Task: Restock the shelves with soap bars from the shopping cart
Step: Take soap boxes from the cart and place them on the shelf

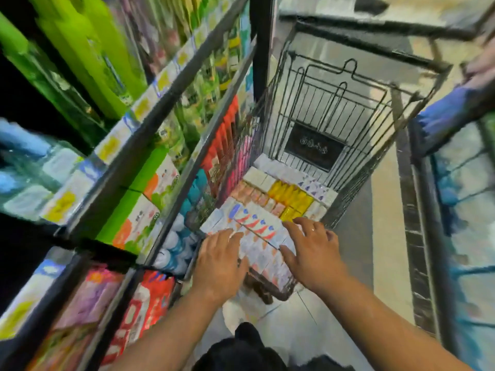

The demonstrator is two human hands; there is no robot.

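Fingers [222, 236] of both hands are spread apart and lie flat on the white soap bars [257, 227] at the near end of the shopping cart [313, 145], in the lower middle of the frame. The row of soap bars runs away from the person, with the left hand [218, 263] on its left side and the right hand [314, 254] on its right. The shelves [171, 95] stand at the left of the frame, closer to the left hand.

No text legible, dark plaque [313, 147] on cart [348, 76] bears blurred script, shelf price tags [142, 108] unreadable

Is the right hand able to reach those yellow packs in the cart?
Probably yes: the yellow packs lie uncovered just beyond the right hand, and the cart is open on top.
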